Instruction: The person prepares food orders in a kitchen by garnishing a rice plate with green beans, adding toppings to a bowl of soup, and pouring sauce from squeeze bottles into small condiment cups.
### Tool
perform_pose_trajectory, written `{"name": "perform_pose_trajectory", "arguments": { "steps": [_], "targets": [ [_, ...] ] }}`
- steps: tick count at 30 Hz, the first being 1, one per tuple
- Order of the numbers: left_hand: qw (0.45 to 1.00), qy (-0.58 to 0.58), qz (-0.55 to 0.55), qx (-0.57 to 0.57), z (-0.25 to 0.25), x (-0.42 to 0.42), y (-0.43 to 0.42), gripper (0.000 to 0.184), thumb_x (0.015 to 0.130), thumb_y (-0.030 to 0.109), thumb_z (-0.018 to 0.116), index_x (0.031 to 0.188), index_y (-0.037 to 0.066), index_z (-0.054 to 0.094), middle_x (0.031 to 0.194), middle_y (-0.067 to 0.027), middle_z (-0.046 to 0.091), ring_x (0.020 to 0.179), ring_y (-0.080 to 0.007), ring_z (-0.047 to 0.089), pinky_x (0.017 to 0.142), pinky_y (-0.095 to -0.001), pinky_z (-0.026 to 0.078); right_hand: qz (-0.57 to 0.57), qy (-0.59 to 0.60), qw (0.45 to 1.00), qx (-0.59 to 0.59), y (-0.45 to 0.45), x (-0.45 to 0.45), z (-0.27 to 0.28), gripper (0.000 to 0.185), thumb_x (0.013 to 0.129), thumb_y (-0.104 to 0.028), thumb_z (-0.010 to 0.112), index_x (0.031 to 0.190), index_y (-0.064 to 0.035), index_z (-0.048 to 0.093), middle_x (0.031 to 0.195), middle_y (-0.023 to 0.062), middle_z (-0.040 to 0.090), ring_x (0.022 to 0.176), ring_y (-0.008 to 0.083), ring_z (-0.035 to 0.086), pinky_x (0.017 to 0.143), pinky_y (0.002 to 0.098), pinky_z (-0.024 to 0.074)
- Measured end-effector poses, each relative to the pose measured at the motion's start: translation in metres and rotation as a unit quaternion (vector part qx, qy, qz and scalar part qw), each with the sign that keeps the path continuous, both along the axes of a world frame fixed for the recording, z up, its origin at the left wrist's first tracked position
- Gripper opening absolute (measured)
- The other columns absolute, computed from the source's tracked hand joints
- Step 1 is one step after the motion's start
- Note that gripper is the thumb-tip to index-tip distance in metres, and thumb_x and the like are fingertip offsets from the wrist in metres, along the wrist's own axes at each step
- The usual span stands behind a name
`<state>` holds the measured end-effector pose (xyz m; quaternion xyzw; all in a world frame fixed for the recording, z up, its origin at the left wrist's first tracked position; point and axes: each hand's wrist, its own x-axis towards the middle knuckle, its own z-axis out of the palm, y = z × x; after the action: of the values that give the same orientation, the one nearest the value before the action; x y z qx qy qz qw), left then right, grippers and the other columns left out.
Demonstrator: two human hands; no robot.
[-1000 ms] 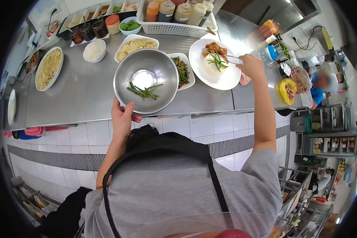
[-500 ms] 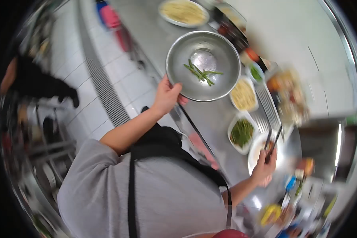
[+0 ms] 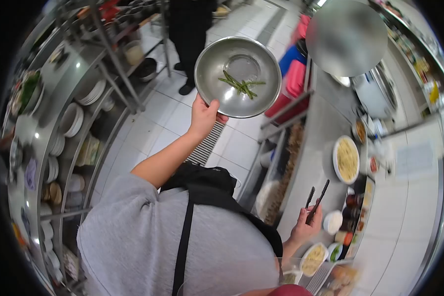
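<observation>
My left hand grips the near rim of a round metal bowl, thumb on the inside and fingers underneath. A few green beans lie crossed in the bottom of the bowl. In my right hand are dark tongs, their two tips apart with nothing between them. The tongs are over the steel counter. Near my right hand are a white bowl of white contents and a dish of pale shredded food.
A larger oval dish of pale food stands farther along the counter. Shelves with stacked white bowls run along the left. A person in dark clothes stands ahead on the tiled floor. Red and blue bins stand beside the counter.
My view has turned left, from the counter towards the aisle. The metal bowl is now over the floor instead of the counter. The tongs have moved away from a white plate.
</observation>
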<state>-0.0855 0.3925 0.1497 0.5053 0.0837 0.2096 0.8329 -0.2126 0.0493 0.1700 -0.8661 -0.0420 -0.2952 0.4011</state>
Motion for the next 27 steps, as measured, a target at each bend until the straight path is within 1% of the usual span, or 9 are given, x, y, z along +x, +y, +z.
{"name": "perform_pose_trajectory", "arguments": {
  "steps": [5,10,12,15,17,19,22,24,27],
  "targets": [
    [0.994,0.034,0.076,0.064,0.004,0.011,0.087,0.03,0.081,0.002,0.041,0.11,-0.001,0.034,0.078,-0.0134,0.055,0.047,-0.0157,0.058,0.039,-0.0246,0.05,0.155,-0.047,0.984,-0.069,0.115,0.106,0.023,0.033,0.07,-0.005,0.066,0.101,0.0003,0.058,0.063,0.0046,0.049,0.051,0.0126,0.042,0.047,0.024,0.0343],
    [0.988,0.071,0.099,0.093,0.004,0.016,0.138,0.036,0.079,0.005,0.047,0.112,0.0,0.034,0.074,-0.0136,0.056,0.044,-0.017,0.057,0.038,-0.0262,0.049,0.292,-0.045,0.947,-0.126,0.252,0.175,0.037,0.03,0.069,-0.013,0.07,0.096,-0.0046,0.061,0.065,0.007,0.053,0.051,0.0193,0.049,0.046,0.0286,0.0396],
    [0.991,0.109,0.075,0.012,-0.007,0.017,0.154,0.036,0.078,0.006,0.048,0.111,0.0,0.036,0.075,-0.0143,0.056,0.046,-0.0171,0.057,0.038,-0.0263,0.048,0.326,-0.013,0.938,-0.115,0.285,0.181,0.037,0.034,0.067,-0.016,0.071,0.098,-0.0051,0.061,0.065,0.0062,0.052,0.048,0.0174,0.047,0.044,0.0281,0.038],
    [0.953,0.204,-0.036,-0.221,-0.07,0.018,0.181,0.028,0.081,0.014,0.041,0.104,-0.002,0.045,0.071,-0.0103,0.059,0.049,-0.0107,0.055,0.043,-0.0204,0.047,0.374,0.035,0.926,-0.049,0.312,0.189,0.012,0.036,0.066,-0.016,0.072,0.098,-0.0035,0.061,0.064,0.0044,0.051,0.045,0.0129,0.041,0.042,0.0254,0.0342],
    [0.9,0.272,0.027,-0.34,-0.084,0.016,0.187,0.027,0.081,0.011,0.043,0.103,-0.004,0.045,0.074,-0.0113,0.059,0.053,-0.0105,0.056,0.045,-0.0196,0.049,0.376,0.055,0.925,-0.024,0.319,0.194,-0.003,0.038,0.067,-0.015,0.072,0.1,-0.0018,0.06,0.063,0.003,0.05,0.043,0.0097,0.037,0.041,0.0234,0.032],
    [0.892,0.273,0.062,-0.354,-0.104,0.021,0.197,0.028,0.081,0.01,0.045,0.106,-0.002,0.044,0.076,-0.0125,0.059,0.054,-0.0111,0.056,0.045,-0.0203,0.049,0.366,0.094,0.926,-0.005,0.316,0.198,-0.013,0.039,0.067,-0.015,0.072,0.101,-0.0012,0.06,0.062,0.0022,0.05,0.043,0.0078,0.036,0.041,0.0226,0.0311],
    [0.925,0.25,0.1,-0.268,-0.139,0.038,0.225,0.033,0.082,0.005,0.044,0.114,0.006,0.037,0.081,-0.0128,0.058,0.061,-0.0152,0.059,0.046,-0.0237,0.05,0.36,0.087,0.929,-0.019,0.32,0.209,-0.018,0.04,0.067,-0.014,0.072,0.103,-0.0019,0.06,0.063,0.0028,0.049,0.044,0.008,0.036,0.04,0.0224,0.0309],
    [0.896,0.224,0.172,-0.344,-0.165,0.059,0.249,0.04,0.082,0.004,0.048,0.118,0.016,0.035,0.096,-0.0114,0.054,0.063,-0.0182,0.059,0.047,-0.0271,0.052,0.358,0.085,0.929,-0.024,0.327,0.209,-0.013,0.038,0.067,-0.011,0.071,0.102,-0.0014,0.06,0.062,0.0028,0.049,0.045,0.0078,0.036,0.041,0.0225,0.0295],
    [0.923,0.198,0.209,-0.255,-0.148,0.065,0.259,0.054,0.082,0.002,0.045,0.126,0.023,0.021,0.095,-0.0123,0.055,0.064,-0.019,0.06,0.048,-0.0276,0.052,0.365,0.089,0.926,-0.045,0.335,0.209,-0.014,0.037,0.068,-0.013,0.071,0.103,-0.0023,0.06,0.062,0.0034,0.049,0.044,0.0088,0.037,0.04,0.0231,0.0298]
  ]
}}
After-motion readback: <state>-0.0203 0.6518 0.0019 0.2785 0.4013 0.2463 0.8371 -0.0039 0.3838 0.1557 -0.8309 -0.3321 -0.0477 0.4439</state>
